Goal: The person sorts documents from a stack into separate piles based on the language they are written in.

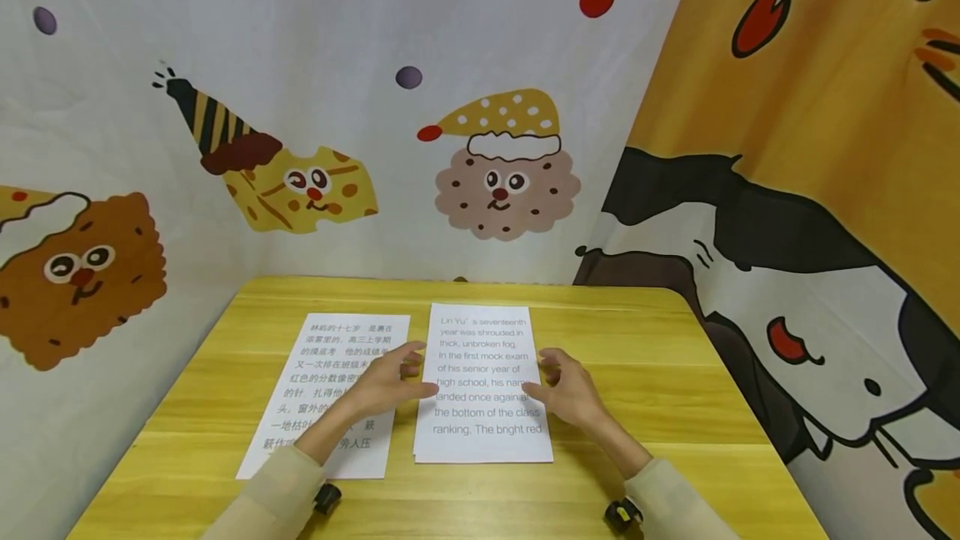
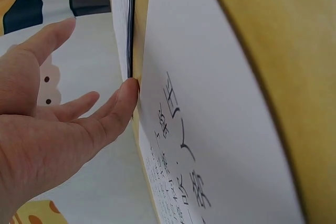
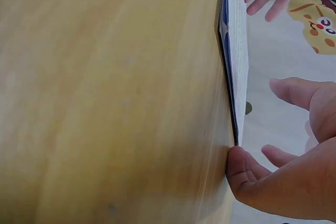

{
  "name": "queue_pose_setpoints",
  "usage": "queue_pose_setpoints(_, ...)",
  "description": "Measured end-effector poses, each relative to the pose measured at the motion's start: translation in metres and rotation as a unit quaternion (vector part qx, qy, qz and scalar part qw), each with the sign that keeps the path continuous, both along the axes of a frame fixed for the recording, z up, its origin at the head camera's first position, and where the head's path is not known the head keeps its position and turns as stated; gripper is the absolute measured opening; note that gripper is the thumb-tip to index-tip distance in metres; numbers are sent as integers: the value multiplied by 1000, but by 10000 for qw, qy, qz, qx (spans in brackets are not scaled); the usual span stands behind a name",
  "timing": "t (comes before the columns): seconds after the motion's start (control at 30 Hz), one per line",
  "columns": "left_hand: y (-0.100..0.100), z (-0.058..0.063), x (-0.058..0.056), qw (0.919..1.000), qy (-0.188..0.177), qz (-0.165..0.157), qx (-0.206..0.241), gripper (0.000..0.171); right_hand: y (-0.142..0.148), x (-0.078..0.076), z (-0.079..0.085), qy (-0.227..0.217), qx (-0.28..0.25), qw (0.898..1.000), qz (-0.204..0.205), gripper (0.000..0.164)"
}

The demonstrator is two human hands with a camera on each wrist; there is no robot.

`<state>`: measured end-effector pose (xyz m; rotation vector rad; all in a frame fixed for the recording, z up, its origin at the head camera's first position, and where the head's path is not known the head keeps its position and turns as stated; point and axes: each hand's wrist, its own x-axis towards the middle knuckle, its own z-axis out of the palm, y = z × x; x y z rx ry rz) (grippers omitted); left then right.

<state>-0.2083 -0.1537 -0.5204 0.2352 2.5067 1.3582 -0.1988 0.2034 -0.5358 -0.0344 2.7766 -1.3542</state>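
Observation:
A white sheet printed in large English text lies on the table, on top of a thin stack with a dark blue edge that shows in the right wrist view. My left hand is at the stack's left side, thumb over the paper's margin and fingers spread. In the left wrist view its fingertips meet the table close by the dark edge. On the other side, my right hand mirrors it, with a fingertip right at the stack's corner. Neither hand grips anything.
To the left lies a second white sheet with Chinese text, partly covered by my left forearm. The yellow wooden table ends at a cartoon-printed curtain behind and an orange one at the right.

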Motion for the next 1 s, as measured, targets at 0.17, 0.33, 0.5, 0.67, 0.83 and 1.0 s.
queue_pose_setpoints(0.17,1,0,1,9999,46,-100,-32,96,2,-1,-1,-76,0,10000,-49,67)
queue_pose_setpoints(0.33,2,1,3,9998,70,-176,3,95,1,-2,-3,-118,47,9999,-37,65)
queue_pose_setpoints(0.5,3,2,3,9997,77,-208,39,94,0,-1,-2,-60,60,10000,14,63)
queue_pose_setpoints(0.67,1,0,4,9997,75,-215,60,91,-1,0,-2,-50,56,10000,46,62)
queue_pose_setpoints(0.83,1,1,4,9997,94,-237,41,88,-2,-1,-2,-12,46,10000,60,60)
queue_pose_setpoints(1.0,2,2,4,9996,100,-267,28,87,-2,-1,-1,55,46,10000,66,57)
